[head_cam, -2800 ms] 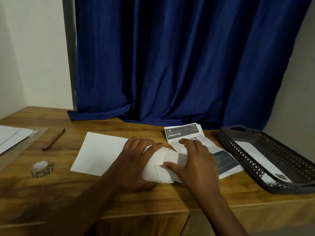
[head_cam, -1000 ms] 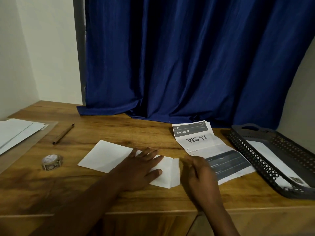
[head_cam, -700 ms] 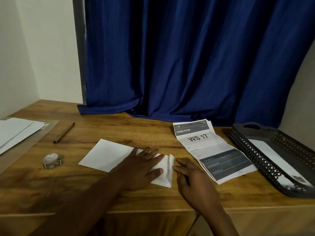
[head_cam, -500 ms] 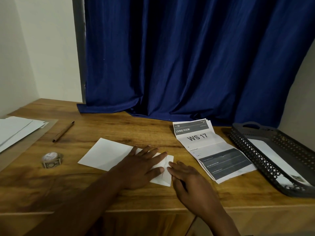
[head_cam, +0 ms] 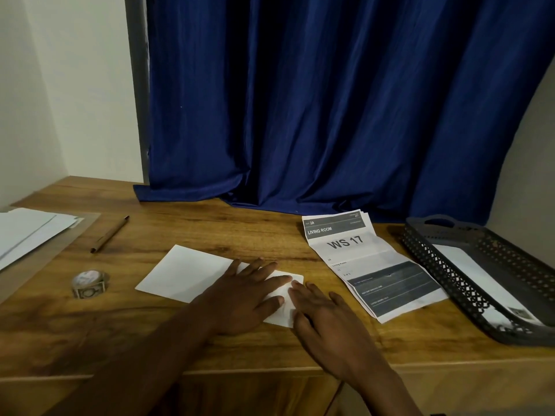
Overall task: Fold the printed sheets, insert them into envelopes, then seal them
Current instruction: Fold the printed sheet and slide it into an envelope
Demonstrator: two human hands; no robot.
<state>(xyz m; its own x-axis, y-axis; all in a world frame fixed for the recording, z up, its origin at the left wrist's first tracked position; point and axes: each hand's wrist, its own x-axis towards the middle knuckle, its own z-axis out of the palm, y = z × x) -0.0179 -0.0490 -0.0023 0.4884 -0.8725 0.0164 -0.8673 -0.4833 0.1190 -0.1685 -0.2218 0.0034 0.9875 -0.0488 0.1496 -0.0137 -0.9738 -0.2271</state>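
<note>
Now, envelope (head_cam: 186, 273): long axis left-right, flap end toward right hand (head_cam: 330, 319).
Left hand (head_cam: 246, 295): flat, fingers straight, pressing envelope.
Right hand: nearer flap, fingers straight, pressing.

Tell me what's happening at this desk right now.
A person is pressing a white envelope flat on the wooden desk: the left hand lies across it and the right hand rests at its right end. Printed sheets wait alongside, with a dark tray beyond them.
</note>
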